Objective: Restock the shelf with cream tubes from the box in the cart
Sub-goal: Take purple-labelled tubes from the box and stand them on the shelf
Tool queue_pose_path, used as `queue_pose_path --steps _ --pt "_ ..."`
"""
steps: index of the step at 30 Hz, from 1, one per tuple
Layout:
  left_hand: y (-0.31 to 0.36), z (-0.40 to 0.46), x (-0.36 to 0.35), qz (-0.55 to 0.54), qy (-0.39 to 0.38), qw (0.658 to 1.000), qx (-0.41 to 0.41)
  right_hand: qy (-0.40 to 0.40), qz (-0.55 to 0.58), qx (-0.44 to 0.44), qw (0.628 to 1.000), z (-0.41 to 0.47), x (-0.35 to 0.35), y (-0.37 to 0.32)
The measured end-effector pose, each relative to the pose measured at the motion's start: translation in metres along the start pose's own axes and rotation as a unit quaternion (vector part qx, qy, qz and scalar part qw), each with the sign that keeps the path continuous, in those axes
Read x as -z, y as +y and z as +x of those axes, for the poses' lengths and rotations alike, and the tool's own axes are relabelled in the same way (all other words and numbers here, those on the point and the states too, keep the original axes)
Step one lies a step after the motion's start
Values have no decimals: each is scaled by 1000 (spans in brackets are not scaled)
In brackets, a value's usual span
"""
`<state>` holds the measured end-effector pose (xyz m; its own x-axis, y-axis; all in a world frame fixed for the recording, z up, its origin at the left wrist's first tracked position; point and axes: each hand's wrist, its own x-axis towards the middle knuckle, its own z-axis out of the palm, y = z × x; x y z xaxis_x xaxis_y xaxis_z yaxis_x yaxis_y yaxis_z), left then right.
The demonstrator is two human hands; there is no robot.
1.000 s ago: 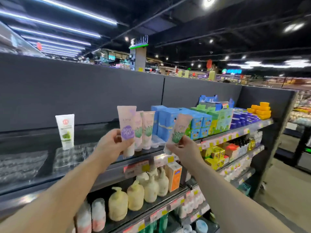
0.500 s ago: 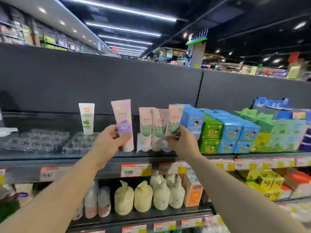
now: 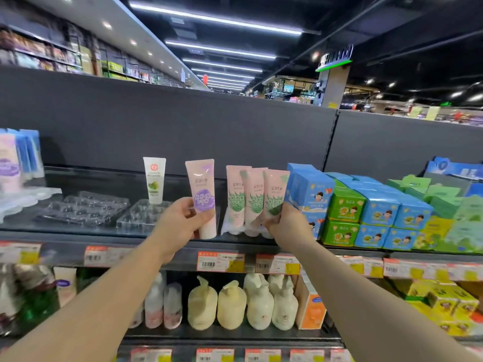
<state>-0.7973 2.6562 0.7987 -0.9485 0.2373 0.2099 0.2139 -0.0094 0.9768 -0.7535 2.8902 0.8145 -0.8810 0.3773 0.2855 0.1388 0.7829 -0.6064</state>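
Pink purple-label cream tube (image 3: 201, 197) upright, gripped in left hand (image 3: 180, 226) fingers above top shelf (image 3: 78, 231). Right hand (image 3: 287, 226) fingers grip rightmost green-label tube (image 3: 274, 197), touching blue boxes (image 3: 308, 189).

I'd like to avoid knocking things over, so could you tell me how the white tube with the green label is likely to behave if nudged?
The white tube stands alone on its narrow cap, tall and slim, so it probably tips easily. Nothing beside it would catch it. It looks small and plastic, likely light and unbreakable.
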Motion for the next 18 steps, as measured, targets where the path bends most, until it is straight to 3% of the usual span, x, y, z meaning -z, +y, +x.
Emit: queue_pose_path --steps 6,9,11,12,15,18 --pt "7 -1 8 37 6 999 5 16 62 -9 998 -8 0 8" --pt "13 -1 17 44 -1 999 3 127 136 -7 982 -31 3 -1" --pt "15 1 24 38 -7 999 4 208 164 53 963 -51 4 -23" --pt "17 1 27 40 -10 999 3 207 165 88 960 -58 2 -38" --pt "22 2 36 58 -18 998 -10 47 119 168 977 -66 -18 -81" --pt "28 4 50 59 -24 998 -17 -85 106 174 975 -60 -45 -114"
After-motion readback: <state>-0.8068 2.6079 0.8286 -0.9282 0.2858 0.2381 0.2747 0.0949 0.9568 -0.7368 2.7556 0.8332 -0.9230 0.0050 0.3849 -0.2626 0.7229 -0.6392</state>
